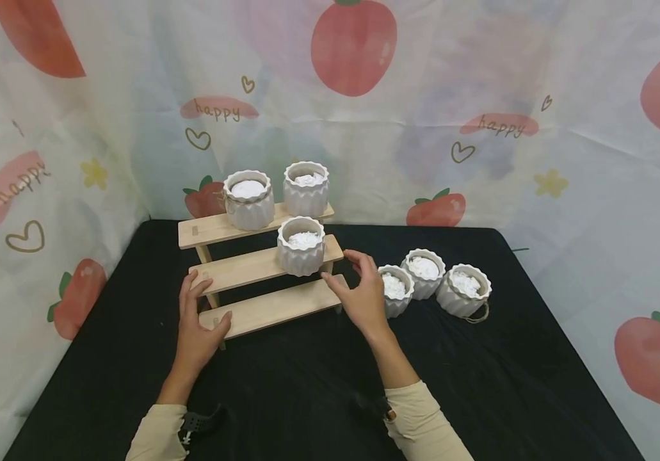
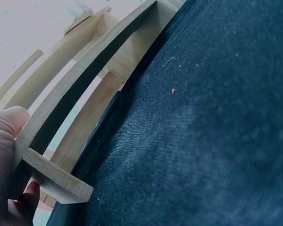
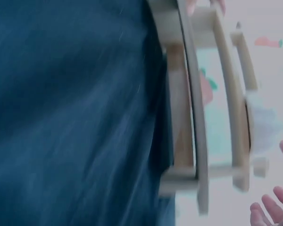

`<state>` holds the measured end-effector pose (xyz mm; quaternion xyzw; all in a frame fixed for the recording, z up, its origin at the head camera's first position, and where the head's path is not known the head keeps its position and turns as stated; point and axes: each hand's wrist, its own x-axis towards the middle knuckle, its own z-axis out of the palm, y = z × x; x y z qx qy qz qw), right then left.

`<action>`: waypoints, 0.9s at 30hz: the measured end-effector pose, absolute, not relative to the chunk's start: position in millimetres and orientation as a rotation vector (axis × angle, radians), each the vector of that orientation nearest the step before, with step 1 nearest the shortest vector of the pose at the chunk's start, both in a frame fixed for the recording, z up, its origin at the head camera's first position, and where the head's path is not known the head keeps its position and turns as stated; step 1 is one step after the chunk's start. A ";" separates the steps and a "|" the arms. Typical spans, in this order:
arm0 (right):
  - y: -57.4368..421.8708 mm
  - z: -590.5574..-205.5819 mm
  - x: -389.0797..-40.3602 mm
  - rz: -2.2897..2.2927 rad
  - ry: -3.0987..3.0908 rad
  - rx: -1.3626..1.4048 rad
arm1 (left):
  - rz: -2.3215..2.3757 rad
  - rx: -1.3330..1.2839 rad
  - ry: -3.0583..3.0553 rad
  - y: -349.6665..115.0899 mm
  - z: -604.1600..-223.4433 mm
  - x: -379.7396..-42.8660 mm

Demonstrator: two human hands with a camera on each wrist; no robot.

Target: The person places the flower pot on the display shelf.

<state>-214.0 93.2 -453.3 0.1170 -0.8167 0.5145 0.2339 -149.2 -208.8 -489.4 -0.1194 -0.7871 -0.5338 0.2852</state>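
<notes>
A three-tier wooden step rack stands on the black cloth. My left hand grips its left end, thumb over the bottom board and fingers beside the middle one. The left wrist view shows the thumb on the board and a fingertip below it. Two white fluted pots, one pot with twine round its neck and one plain pot, sit on the top board. Another pot sits on the middle board. My right hand is beside the rack's right end, fingers spread and apart from the wood in the right wrist view.
Right of the rack, close to my right hand, three more white pots stand on the cloth: a left pot, a back pot and a right pot with a twine loop. A printed curtain hangs behind the table.
</notes>
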 end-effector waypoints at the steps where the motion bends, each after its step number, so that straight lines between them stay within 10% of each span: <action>1: 101.5 -455.5 -213.0 1.404 -2.242 0.301 | -1.428 -0.327 -2.099 -208.3 -490.3 -149.4; 27: 183.9 -479.7 -186.6 1.145 -2.197 0.040 | -1.424 -0.316 -2.124 -226.5 -527.3 -167.7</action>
